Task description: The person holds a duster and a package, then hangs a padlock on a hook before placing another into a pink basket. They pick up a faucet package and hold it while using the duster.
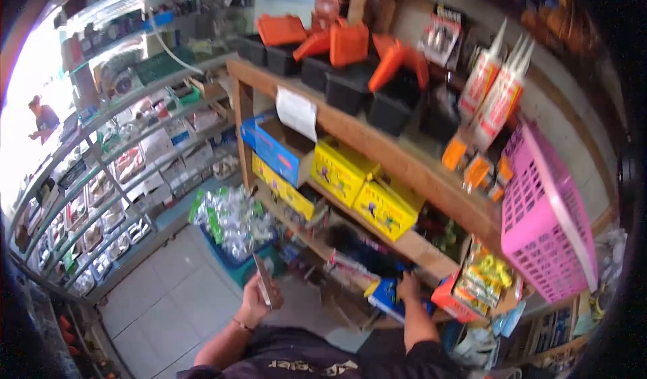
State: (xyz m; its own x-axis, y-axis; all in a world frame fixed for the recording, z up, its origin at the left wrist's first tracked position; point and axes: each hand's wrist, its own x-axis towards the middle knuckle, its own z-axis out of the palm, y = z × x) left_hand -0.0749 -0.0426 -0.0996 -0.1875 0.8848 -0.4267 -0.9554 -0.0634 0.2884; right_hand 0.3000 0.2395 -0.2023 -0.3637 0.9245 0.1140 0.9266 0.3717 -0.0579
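Observation:
My left hand [255, 303] is closed around a thin, flat, pale-edged object [263, 279], held upright and seen nearly edge-on; I cannot tell what kind it is. On the low shelf to the right, my right hand [408, 288] has its fingers curled at a blue box [387, 297] with a yellow corner, covering part of it. Just right of that hand stands an orange-red open carton [453, 299] filled with yellow-green packets [486, 278]. Beyond my left hand, a teal bin [259, 264] bears a heap of clear plastic packs [232, 220].
A wooden shelf [364, 136] holds yellow boxes [344, 171], a blue carton [269, 143], black bins [347, 90] and sealant tubes [500, 99]. A pink basket [546, 210] juts out at right. Glass display shelves [135, 170] curve along the left. A person [44, 119] stands outside.

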